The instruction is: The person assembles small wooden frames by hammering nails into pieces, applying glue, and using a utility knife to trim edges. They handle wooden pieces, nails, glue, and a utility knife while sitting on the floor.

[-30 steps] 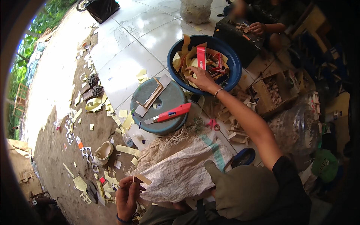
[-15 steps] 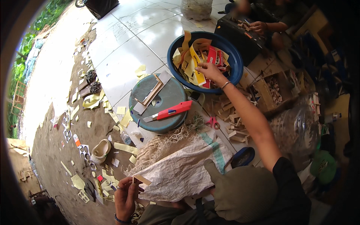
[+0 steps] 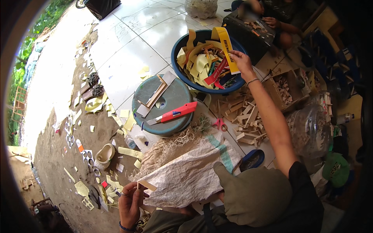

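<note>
My right hand (image 3: pixel 241 64) pinches a yellow printed strip (image 3: pixel 225 44), lifted upright over the right side of a blue basin (image 3: pixel 173 52). Cream paper scraps (image 3: pixel 199 66) and a red printed strip (image 3: pixel 217 72) lie in the basin. Down at the lower left, my left hand (image 3: pixel 129 204) is closed on a small L-shaped wooden piece (image 3: pixel 147 185), held beside a woven sack (image 3: pixel 182 167). Between the hands stands a round grey-green stool (image 3: pixel 171 127). A red utility knife (image 3: pixel 176 113) and an angled wooden piece on a pale strip (image 3: pixel 157 94) rest on it.
Pink-handled scissors (image 3: pixel 220 124) and a pile of wooden pieces (image 3: pixel 246 120) lie right of the stool. Boxes of small parts (image 3: pixel 285 91) stand further right. Another person's hand (image 3: pixel 271 22) is at a black box (image 3: pixel 243 33). A beige clog (image 3: pixel 105 155) sits among scraps.
My right hand has moved right and pulled the yellow strip up from the scraps in the basin, uncovering more of the pile. My left hand stays where it was with the wooden piece.
</note>
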### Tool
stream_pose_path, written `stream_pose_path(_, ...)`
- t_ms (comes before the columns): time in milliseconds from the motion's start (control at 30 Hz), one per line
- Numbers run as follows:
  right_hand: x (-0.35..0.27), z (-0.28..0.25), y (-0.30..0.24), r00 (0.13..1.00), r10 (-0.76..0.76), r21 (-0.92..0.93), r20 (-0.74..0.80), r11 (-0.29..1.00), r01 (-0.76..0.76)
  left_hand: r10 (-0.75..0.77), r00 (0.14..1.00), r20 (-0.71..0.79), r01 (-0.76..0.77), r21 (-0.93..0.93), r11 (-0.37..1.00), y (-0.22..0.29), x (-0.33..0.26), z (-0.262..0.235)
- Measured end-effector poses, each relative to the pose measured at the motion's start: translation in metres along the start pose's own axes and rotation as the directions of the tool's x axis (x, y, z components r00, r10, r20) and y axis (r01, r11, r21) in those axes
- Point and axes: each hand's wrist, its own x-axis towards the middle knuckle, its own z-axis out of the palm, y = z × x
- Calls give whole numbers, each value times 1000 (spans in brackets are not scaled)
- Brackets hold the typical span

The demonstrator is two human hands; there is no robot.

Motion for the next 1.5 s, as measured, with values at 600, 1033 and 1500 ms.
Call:
stream_pose_path(600, -30, 24, -35, 762, -640, -886, 104, 288, 363, 21, 998, 63, -24, 53, 998, 4, 5, 1)
stream_pose_path(1033, 22, 151, 4, 834, -124, -669, 538, 539, 512, -90, 996, 18, 89, 37, 995, -15, -1, -14)
stream_pose_path(1500, 22, 80, 14, 849, -132, -573, 512, 684, 452, -183, 982, 38, 185, -62, 981, -31, 4, -21)
